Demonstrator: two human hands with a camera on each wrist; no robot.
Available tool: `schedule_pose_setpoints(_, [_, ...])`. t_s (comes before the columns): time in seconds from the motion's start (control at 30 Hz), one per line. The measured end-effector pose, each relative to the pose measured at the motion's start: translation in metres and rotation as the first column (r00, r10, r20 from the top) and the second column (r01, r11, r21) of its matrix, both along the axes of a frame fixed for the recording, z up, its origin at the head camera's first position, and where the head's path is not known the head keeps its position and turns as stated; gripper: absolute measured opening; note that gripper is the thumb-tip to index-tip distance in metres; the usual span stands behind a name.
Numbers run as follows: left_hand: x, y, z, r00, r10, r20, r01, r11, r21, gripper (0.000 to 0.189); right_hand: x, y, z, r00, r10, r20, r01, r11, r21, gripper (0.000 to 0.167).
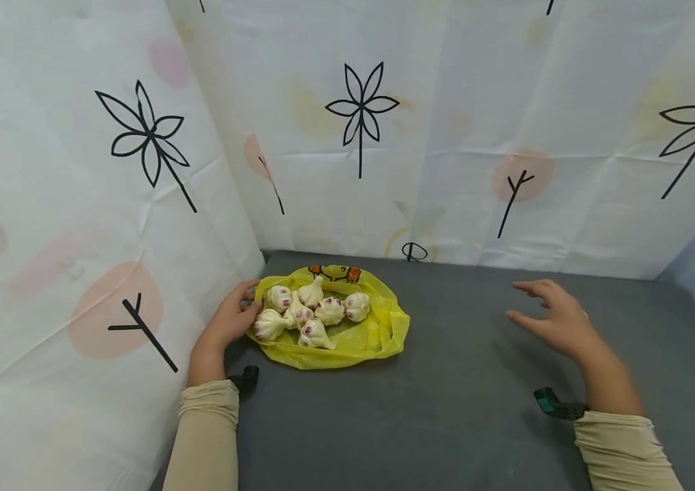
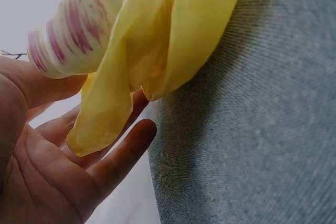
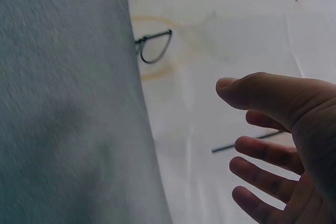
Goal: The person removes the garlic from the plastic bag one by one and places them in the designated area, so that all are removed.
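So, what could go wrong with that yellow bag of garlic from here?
The yellow bag lies wide open, so the garlic bulbs could roll out if it tips. A one-sided lift might tilt it: the left hand is at its left edge, while the right hand hovers well away from it.

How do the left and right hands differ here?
The left hand is at the edge of the yellow bag; the right hand is well apart from it. Bag plastic hangs between the left hand's thumb and fingers; the right hand holds nothing. Both arms wear beige sleeves.
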State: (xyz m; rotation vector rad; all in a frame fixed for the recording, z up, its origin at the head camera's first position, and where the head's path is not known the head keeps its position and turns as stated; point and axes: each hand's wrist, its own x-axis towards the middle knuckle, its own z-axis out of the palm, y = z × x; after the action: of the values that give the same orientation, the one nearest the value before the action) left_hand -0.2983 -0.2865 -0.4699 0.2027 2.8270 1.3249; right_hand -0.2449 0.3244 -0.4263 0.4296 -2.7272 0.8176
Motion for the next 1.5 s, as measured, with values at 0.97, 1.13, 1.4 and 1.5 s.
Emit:
schedule_pose_setpoints(0.97, [-0.001,-0.001,-0.001,1.0,0.003,0.014,-0.004,1.0,0.003,0.056,-0.029,-0.139,0.005,0.972,0.236,0.02,-0.235,0.972,-0.026,0.055])
schedule_pose_setpoints(1.13, [-0.002,-0.002,-0.002,1.0,-0.005,0.004,0.005,1.0,0.014,0.056,-0.032,-0.163,0.011,0.961,0.276,0.02,-0.274,0.959,-0.074,0.055])
schedule_pose_setpoints(1.4, [-0.002,-0.002,-0.003,1.0,-0.007,0.005,0.006,1.0,0.017,0.056,-0.038,-0.194,0.015,0.951,0.307,0.029,-0.301,0.945,-0.128,0.055])
schedule_pose_setpoints(1.5, [-0.002,-0.002,-0.003,1.0,-0.007,0.002,0.006,1.0,0.02,0.055,-0.04,-0.203,0.017,0.95,0.312,0.018,-0.306,0.942,-0.139,0.054])
